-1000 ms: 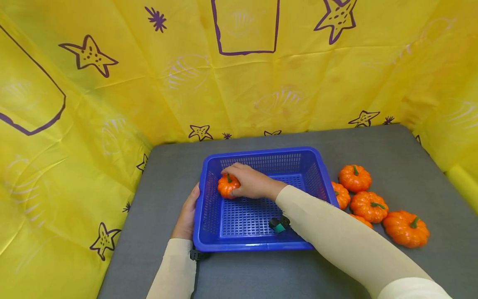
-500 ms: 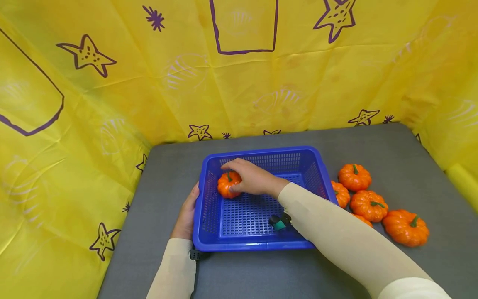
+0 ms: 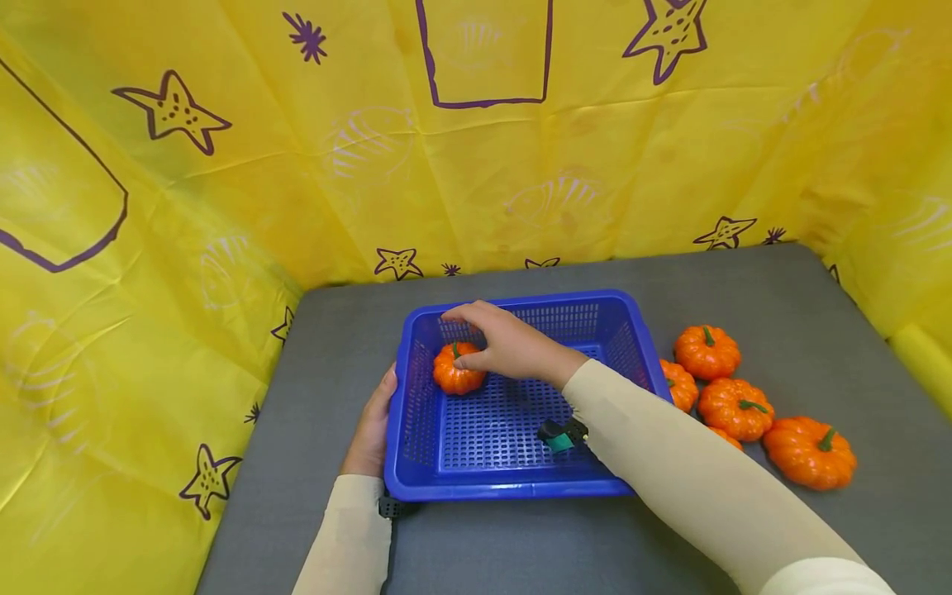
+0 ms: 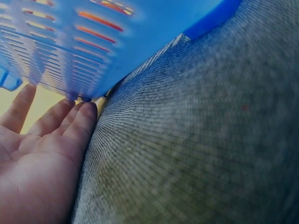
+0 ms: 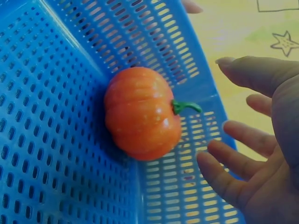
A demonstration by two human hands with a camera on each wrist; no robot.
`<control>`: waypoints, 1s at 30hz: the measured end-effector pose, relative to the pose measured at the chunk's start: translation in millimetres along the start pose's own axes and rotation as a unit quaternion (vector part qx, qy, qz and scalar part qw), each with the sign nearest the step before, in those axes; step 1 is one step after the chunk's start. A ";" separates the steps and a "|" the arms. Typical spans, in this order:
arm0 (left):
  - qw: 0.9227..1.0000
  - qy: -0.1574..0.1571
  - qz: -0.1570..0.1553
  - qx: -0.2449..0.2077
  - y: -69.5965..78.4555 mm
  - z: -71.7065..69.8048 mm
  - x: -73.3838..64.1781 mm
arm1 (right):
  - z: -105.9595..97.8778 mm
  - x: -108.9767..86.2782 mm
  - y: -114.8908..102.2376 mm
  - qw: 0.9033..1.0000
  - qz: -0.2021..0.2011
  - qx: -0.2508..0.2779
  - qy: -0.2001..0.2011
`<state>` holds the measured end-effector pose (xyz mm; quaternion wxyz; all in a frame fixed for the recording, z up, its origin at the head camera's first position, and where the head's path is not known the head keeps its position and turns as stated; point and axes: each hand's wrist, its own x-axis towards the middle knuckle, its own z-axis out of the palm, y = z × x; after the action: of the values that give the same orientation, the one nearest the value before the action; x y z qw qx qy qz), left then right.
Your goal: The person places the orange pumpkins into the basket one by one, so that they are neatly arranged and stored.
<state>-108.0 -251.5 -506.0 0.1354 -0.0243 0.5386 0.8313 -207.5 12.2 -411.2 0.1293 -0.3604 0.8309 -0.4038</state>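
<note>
A small orange pumpkin (image 3: 455,376) with a green stem sits in the far left corner of a blue perforated basket (image 3: 513,491). Above it hovers my right hand (image 3: 513,343), fingers spread and apart from the pumpkin (image 5: 140,114) in the right wrist view. My left hand (image 3: 369,434) rests against the outside of the basket's left wall. In the left wrist view the fingertips of that hand (image 4: 42,154) touch the slatted wall, the fingers nearly straight.
Several more orange pumpkins (image 3: 736,411) lie on the grey table (image 3: 476,545) right of the basket, some partly hidden by the basket rim and right sleeve. A yellow patterned cloth (image 3: 476,190) encloses the back and sides.
My right hand has let go of the pumpkin, opened, and risen slightly up and to the right. The pumpkin stays in the basket's corner. My left hand has kept its place.
</note>
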 end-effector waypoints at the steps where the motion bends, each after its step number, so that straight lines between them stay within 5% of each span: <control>1: 1.000 0.002 -0.001 -0.001 -0.1 0.0 0.0 | -0.7 -0.5 -0.9 1.000 -0.001 0.002 0.001; 21: 1.000 0.005 -0.006 -0.009 -3.8 -2.5 1.1 | -27.4 -20.9 -16.4 0.994 -0.008 0.092 0.061; 30: 1.000 0.000 -0.006 -0.006 -0.8 -2.7 -2.0 | -32.9 -37.1 -22.7 0.993 -0.006 0.092 0.076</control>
<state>-106.2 -254.0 -507.5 0.1398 -0.0286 0.5338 0.8335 -186.7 47.9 -375.6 0.0963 -0.3201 0.7958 -0.5050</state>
